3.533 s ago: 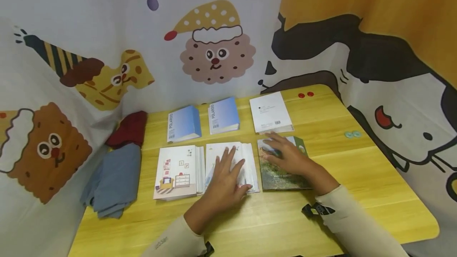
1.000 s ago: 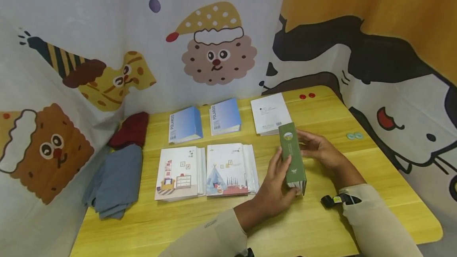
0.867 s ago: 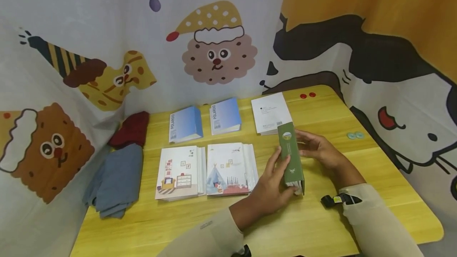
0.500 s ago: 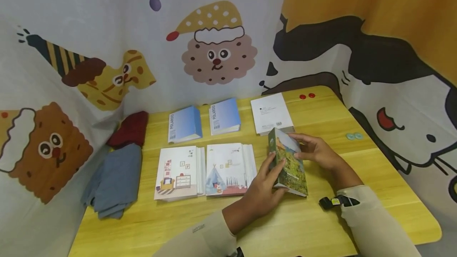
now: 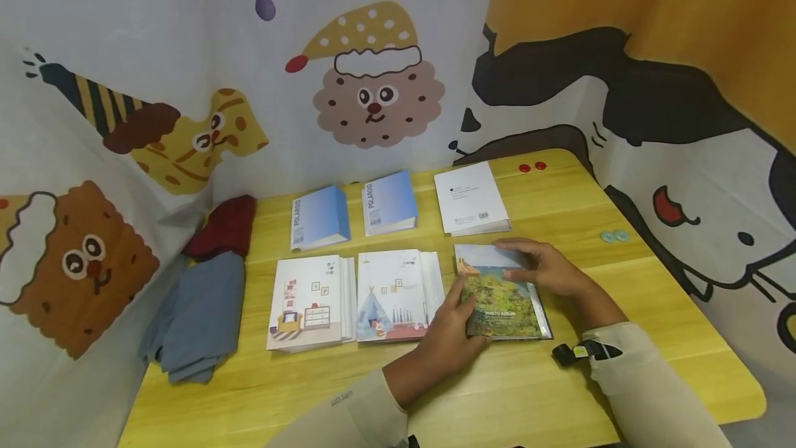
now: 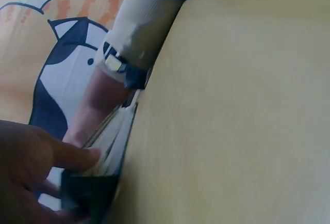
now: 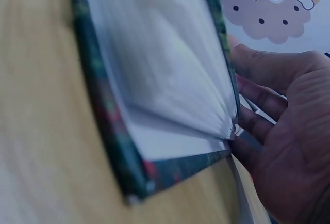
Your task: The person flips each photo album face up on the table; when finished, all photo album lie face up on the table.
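Note:
In the head view a photo album (image 5: pixel 506 296) with a landscape cover lies on the yellow table, front cover up. My left hand (image 5: pixel 450 341) holds it along its left, spine side, with the thumb at the lower edge. In the left wrist view that thumb (image 6: pixel 77 157) lies against the page ends beside the dark green spine. At the album's upper right corner my right hand (image 5: pixel 550 268) holds the top edge, fingers bent over it. The right wrist view shows white pages (image 7: pixel 160 69) fanned between the covers, with the right fingers (image 7: pixel 258 123) along one side.
Left of the album lie two white illustrated albums (image 5: pixel 305 299) (image 5: pixel 392 296). Behind are two blue albums (image 5: pixel 320 216) (image 5: pixel 390 202) and a white one (image 5: pixel 472 196). Folded grey-blue cloth (image 5: pixel 202 310) and dark red cloth (image 5: pixel 226 227) lie at the left edge. Red (image 5: pixel 532 166) and green discs (image 5: pixel 614 236) are rightward.
The album, tilted up on edge with its green spine showing a second ago, has been lowered flat, cover up. Both hands have stayed on it; earlier they rested on two separate albums.

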Demonstrator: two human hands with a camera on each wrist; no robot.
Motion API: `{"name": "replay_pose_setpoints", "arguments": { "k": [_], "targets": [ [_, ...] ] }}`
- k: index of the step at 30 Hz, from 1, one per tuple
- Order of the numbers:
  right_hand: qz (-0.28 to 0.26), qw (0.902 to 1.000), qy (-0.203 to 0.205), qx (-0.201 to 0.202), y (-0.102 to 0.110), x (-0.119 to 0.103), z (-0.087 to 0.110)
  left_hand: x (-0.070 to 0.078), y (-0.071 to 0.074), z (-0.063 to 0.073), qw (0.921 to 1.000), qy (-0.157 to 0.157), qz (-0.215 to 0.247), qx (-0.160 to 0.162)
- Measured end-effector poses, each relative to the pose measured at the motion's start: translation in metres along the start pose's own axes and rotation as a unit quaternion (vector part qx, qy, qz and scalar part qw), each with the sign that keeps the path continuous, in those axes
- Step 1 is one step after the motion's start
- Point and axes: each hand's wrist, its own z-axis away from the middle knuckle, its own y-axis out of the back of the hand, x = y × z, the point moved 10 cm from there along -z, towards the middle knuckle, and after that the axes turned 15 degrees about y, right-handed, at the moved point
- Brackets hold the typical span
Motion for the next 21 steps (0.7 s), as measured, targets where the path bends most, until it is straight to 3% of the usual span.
{"name": "replay_pose_setpoints", "arguments": {
  "k": [5,9,12,17,21],
  "targets": [
    [0.028,0.9996,0.007,0.0,-0.002,-0.004,-0.008,-0.008,0.013,0.001,0.9982,0.003,-0.059,-0.01],
    [0.046,0.9972,0.058,-0.003,-0.006,-0.021,-0.022,-0.016,0.042,0.007,0.9982,0.019,-0.056,0.008],
    [0.046,0.9923,0.115,-0.003,-0.007,-0.039,-0.032,-0.029,0.068,0.005,0.9977,0.053,-0.036,0.022],
    [0.071,0.9798,0.186,-0.02,-0.012,-0.068,-0.048,-0.066,0.121,-0.005,0.99,0.125,-0.045,0.047],
    [0.076,0.9772,0.194,-0.043,-0.017,-0.088,-0.07,-0.106,0.162,-0.015,0.9787,0.193,-0.065,0.024]
  ]
}}
